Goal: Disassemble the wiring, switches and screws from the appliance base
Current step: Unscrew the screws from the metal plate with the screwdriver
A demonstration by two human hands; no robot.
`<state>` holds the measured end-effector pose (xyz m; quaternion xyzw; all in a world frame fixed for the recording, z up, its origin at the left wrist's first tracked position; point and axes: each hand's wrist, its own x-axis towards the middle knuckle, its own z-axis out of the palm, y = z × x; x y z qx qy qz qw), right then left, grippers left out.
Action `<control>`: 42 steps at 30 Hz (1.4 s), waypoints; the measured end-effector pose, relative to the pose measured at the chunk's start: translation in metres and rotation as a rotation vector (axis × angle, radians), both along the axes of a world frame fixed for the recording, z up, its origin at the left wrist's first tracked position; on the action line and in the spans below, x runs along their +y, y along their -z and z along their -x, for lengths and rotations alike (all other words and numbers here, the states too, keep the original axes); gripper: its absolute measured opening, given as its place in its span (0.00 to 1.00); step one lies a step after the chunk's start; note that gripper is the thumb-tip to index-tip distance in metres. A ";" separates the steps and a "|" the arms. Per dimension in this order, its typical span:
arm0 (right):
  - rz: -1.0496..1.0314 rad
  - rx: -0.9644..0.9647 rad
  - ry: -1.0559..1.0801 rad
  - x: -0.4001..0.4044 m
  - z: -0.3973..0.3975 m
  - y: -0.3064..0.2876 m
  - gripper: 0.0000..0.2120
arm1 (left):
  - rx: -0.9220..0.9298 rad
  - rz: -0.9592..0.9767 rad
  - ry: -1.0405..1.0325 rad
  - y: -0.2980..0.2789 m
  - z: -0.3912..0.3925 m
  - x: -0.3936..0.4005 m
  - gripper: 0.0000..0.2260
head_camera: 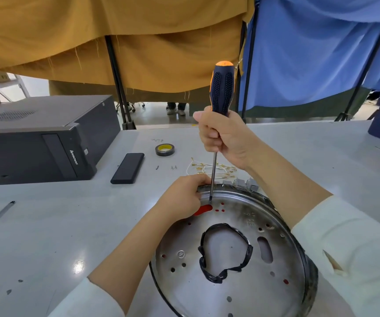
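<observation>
Black computer case (pixel 35 143) lettered "lenovo", right hand (pixel 223 136) gripping screwdriver (pixel 221 92)

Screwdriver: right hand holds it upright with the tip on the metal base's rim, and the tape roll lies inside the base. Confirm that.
Wrong on the tape roll: the head view shows it on the table beyond the base. The right hand does hold the screwdriver upright, tip at the rim.

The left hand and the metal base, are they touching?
Touching. In the head view the left hand grips the far rim of the metal base, its fingers curled over the edge.
</observation>
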<state>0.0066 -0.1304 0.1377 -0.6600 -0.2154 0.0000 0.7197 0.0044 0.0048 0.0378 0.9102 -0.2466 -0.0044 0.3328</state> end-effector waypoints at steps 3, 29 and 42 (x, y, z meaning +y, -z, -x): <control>0.030 -0.061 0.177 0.001 0.003 -0.008 0.13 | -0.016 -0.020 -0.003 0.002 -0.001 0.000 0.17; -0.019 -0.006 -0.189 0.010 0.010 -0.002 0.20 | -0.045 -0.071 -0.018 0.003 -0.002 -0.001 0.17; -0.169 -0.182 0.384 0.021 0.024 0.014 0.09 | -0.046 -0.087 -0.008 0.005 -0.001 -0.001 0.18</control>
